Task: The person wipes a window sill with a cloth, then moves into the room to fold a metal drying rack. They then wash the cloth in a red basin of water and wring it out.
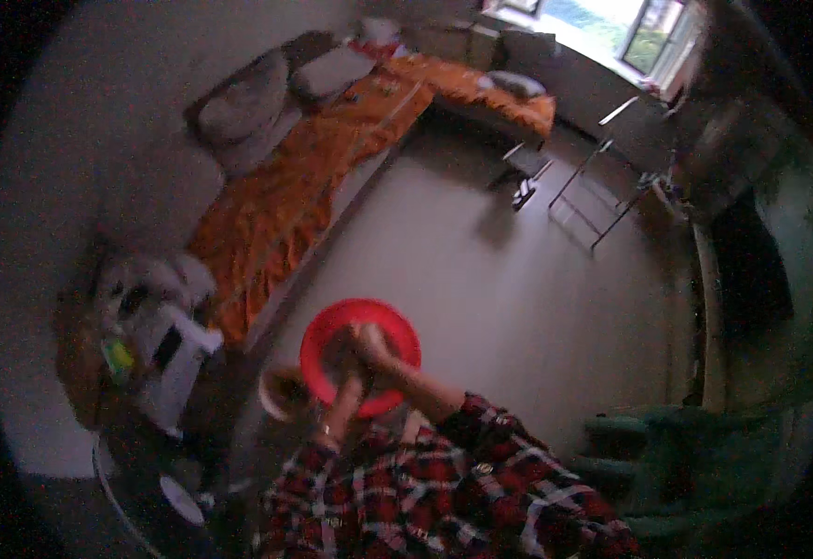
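Observation:
A round red basin [311,359] is in front of me, low in the view, and both my hands are inside its rim. My right hand [370,345] is closed like a fist over the middle of the basin; anything within it is too dark and blurred to name. Below it, my left hand [348,393] reaches in over the near side, its fingers lost in the shadow. Something dark lies in the basin around the hands, but its kind does not show. A light brown round object [281,391] stands just left of the basin.
A long couch with an orange cover [281,196] runs along the left and far side, with cushions [332,73]. A bag-like white bundle [169,363] lies at its near end. Farther off are a small stool [526,163] and a metal frame [602,196]. Green chair [686,466] at right.

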### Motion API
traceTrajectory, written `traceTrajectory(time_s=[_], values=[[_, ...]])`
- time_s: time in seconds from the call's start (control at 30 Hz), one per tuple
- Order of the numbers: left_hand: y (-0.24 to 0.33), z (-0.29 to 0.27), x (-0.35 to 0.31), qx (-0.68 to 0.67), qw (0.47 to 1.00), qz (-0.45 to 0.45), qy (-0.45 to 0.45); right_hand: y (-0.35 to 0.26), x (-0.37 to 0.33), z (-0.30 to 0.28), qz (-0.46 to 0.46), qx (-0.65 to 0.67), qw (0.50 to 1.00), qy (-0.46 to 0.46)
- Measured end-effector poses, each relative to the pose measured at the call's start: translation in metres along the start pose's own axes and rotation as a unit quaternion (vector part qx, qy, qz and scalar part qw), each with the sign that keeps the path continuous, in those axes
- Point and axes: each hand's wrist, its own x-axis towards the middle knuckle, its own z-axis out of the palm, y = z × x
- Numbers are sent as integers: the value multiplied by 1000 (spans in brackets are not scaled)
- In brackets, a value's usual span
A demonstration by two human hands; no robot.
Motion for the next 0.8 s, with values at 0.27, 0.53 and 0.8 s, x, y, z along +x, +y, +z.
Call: traceTrajectory(time_s=[0.27,0.53,0.8], values=[[1,1,21,-29,999,12,-33,-19,-9,-15,-135,-249,957,59],[31,-29,34,111,989,97,-19,-65,-41,8,-171,-147,973,-53],[52,-11,8,399,844,354,63,-62,-33,-29,-247,-295,910,-154]])
